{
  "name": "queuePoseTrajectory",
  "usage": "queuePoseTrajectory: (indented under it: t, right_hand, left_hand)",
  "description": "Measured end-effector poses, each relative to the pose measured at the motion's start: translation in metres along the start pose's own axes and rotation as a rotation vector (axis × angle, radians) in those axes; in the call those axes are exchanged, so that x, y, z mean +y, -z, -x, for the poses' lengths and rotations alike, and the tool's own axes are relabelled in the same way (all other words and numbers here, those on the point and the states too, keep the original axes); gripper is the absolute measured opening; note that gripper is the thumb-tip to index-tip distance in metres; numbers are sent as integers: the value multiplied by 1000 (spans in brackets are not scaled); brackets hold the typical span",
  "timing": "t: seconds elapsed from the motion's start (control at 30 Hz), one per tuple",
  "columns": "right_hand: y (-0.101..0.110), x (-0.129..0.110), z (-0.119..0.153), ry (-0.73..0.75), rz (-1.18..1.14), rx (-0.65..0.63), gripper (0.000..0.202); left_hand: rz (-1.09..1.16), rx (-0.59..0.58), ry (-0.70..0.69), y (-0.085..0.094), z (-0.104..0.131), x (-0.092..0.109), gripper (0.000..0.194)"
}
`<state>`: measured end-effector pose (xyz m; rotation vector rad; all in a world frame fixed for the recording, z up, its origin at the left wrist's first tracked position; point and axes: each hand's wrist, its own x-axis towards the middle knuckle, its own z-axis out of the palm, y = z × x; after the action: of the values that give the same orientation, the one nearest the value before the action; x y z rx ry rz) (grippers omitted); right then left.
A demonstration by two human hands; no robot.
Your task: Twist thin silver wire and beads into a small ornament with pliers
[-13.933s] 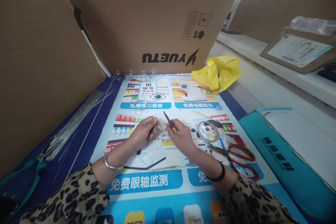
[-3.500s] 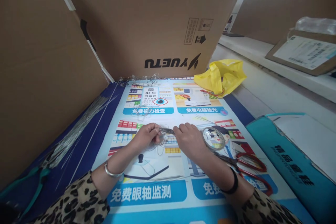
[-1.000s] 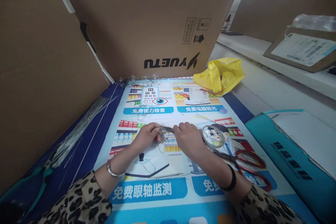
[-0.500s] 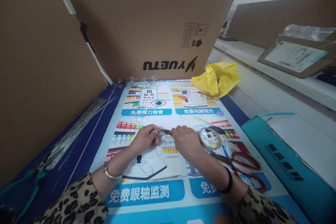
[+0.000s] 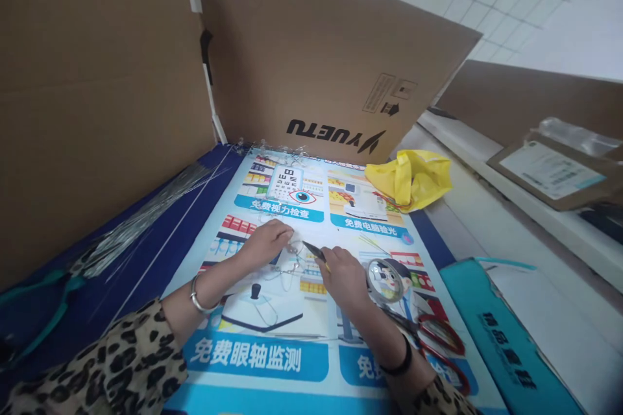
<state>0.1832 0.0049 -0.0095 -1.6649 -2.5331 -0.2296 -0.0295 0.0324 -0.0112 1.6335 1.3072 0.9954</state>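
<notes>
My left hand (image 5: pixel 267 243) is closed, fingertips pinched on a thin wire piece (image 5: pixel 291 264) that loops down over the printed mat (image 5: pixel 316 285). Just to its right, my right hand (image 5: pixel 343 272) is wrapped round small pliers (image 5: pixel 314 250), whose dark pointed tip faces my left hand with a small gap between. The pliers' jaws look closed, and most of their handles are hidden in my palm. Beside my right wrist lies a roll of clear tape (image 5: pixel 385 280). Red-handled scissors (image 5: pixel 440 337) rest by my right forearm.
Cardboard panels (image 5: pixel 311 45) stand behind and at left. Long thin wires (image 5: pixel 146 220) and teal-handled pliers (image 5: pixel 63 295) lie left. A yellow bag (image 5: pixel 413 178) and teal box (image 5: pixel 501 337) are at right. Tangled wire pieces (image 5: pixel 280 152) lie at the back.
The view has tilted and shifted. The pliers' tip, earlier at my left fingertips, is now apart from them. My right hand has moved slightly away from my left hand.
</notes>
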Motion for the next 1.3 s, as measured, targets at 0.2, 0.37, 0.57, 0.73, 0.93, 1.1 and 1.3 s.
queuePoseTrajectory:
  t: [0.2, 0.37, 0.57, 0.73, 0.93, 1.1, 1.3]
  right_hand:
    - [-2, 1, -1, -8, -159, 59, 41]
    - [1, -3, -1, 116, -162, 104, 40]
    - [6, -8, -3, 154, -64, 36, 36]
    - [20, -16, -5, 159, 72, -60, 32]
    - [34, -22, 4, 149, 109, -108, 26]
    - [37, -20, 16, 171, 98, -138, 27]
    - [32, -12, 24, 141, 35, -182, 34]
  left_hand:
    - [-162, 122, -68, 15, -1, -4, 25]
    - [-224, 39, -204, 21, 10, -3, 28]
    - [-277, -86, -291, 27, 16, -9, 27]
    - [-398, -175, -299, 34, 19, -9, 28]
    - [-450, -187, -280, 39, 21, -11, 30]
    - [-447, -212, -269, 38, 25, -5, 30]
    - [-424, -235, -232, 39, 33, 2, 30]
